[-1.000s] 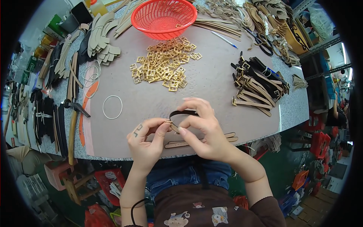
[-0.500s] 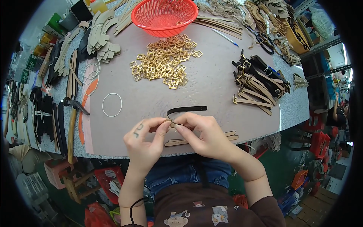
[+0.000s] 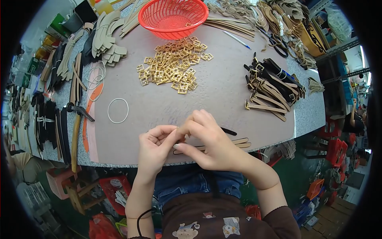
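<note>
My left hand [image 3: 154, 148] and my right hand [image 3: 206, 140] meet fingertip to fingertip just above the near part of the mat. Both are closed in a pinch on a narrow black leather strap. The black strap [image 3: 228, 131] shows only its tail, poking out behind my right hand; the pinched part, and any buckle on it, is hidden by my fingers. Below my right hand lie a few flat tan straps [image 3: 241, 145] with dark edges, partly covered. Farther off sits a heap of gold buckles [image 3: 175, 67].
Beyond the buckles stands a red plastic basket [image 3: 173, 18]. Buckled straps [image 3: 270, 89] are piled at right, near black-handled scissors [image 3: 278, 44] and a pen [image 3: 237, 39]. A white loop [image 3: 118, 110] and a wooden-handled hammer [image 3: 75, 139] lie at left, beside strap bundles [image 3: 107, 36].
My right hand has rolled over toward the left, its index finger now arched over my left fingertips. The black strap's tail has shifted right and nearer, mostly behind my right hand.
</note>
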`<action>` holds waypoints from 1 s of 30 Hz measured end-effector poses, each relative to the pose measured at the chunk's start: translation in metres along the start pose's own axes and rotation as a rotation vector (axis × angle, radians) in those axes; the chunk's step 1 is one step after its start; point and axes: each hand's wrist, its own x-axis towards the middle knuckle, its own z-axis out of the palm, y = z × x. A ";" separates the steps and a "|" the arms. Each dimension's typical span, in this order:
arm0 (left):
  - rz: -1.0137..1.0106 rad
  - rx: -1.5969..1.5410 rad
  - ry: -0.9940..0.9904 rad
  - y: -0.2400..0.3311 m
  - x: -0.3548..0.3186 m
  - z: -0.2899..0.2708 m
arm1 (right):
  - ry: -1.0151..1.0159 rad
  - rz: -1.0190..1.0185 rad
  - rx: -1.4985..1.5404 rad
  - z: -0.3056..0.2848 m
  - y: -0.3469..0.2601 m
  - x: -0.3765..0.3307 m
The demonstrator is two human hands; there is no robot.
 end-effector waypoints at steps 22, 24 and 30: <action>0.191 0.157 -0.178 0.006 -0.006 -0.004 | -0.042 0.068 0.116 -0.013 0.003 -0.011; 0.147 -0.006 -0.205 0.005 -0.006 0.001 | -0.061 -0.122 -0.087 -0.025 0.001 0.001; 0.118 -0.004 -0.176 0.011 -0.001 0.026 | -0.186 -0.087 -0.080 -0.039 0.000 -0.020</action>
